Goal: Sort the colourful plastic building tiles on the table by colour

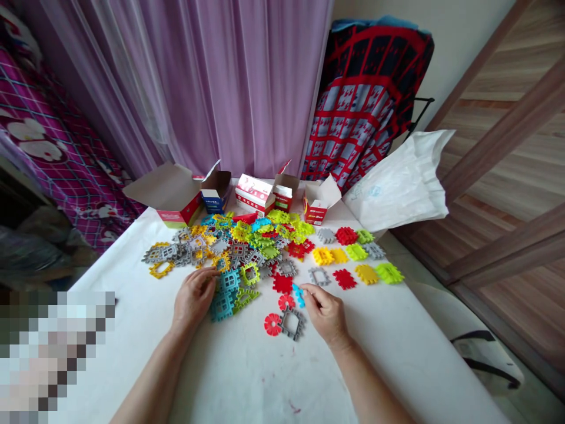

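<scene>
Many interlocking plastic waffle blocks in grey, yellow, green, red and blue lie in a heap [233, 244] on a white-covered table [247, 377]. My right hand [325, 314] pinches a small blue block [299, 295] between its fingertips. A red round piece [272, 324] and a grey square frame [292, 323] lie just left of that hand. My left hand [193, 298] has its fingertips against the edge of teal blocks [224, 298]. Whether it grips one is hidden.
A row of sorted blocks [348, 259] lies to the right of the heap. Open cardboard boxes [176, 194] stand along the far edge, with a white plastic bag [399, 182] at the back right. Behind are a purple curtain and patterned fabric. A blurred patch covers the lower left corner.
</scene>
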`<state>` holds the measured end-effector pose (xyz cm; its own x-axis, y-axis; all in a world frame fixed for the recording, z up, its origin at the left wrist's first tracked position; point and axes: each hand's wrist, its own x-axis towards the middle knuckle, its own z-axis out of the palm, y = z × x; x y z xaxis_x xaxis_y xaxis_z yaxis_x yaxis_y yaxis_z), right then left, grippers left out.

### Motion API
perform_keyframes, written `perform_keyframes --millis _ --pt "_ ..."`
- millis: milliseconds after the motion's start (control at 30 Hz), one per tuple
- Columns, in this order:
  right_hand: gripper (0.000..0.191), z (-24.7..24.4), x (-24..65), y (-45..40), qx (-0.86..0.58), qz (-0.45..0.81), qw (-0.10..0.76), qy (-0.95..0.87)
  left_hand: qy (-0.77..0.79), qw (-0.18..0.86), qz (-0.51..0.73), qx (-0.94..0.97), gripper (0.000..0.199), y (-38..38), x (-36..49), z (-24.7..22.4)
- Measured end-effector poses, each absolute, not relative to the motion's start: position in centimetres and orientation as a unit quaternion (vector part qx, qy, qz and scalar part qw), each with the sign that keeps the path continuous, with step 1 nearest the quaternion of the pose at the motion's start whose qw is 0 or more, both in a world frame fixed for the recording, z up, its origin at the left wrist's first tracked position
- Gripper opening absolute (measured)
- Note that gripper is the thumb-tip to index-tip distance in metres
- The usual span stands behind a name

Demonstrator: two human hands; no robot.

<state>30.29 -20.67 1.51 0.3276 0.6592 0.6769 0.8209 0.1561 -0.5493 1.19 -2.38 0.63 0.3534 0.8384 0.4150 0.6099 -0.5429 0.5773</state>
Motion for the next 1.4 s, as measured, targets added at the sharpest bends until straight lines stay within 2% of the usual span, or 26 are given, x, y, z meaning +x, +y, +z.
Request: perform_keyframes --millis 633,933,1133,1400 --pt "0.023 1.6 30.6 -20.9 -0.651 -0.071 0.482 -0.581 0.436 0.169 0.358 0.808 0.030 -3.5 2.0 1.6" --pt "0.026 1.2 30.7 -21.1 -0.679 -0.024 0.466 -0.567 0.382 0.156 0.316 0.855 0.032 -4.0 2.7 2.0" --pt "0.027 1.1 30.7 -20.7 -0.681 -0.055 0.465 -0.563 0.378 0.152 0.317 0.856 0.032 -3.8 2.7 1.6" --pt "0.025 4.2 27.7 -16.9 -0.696 -0.010 0.376 -0.611 0.376 0.150 0.319 0.857 0.032 -3.6 2.7 1.4"
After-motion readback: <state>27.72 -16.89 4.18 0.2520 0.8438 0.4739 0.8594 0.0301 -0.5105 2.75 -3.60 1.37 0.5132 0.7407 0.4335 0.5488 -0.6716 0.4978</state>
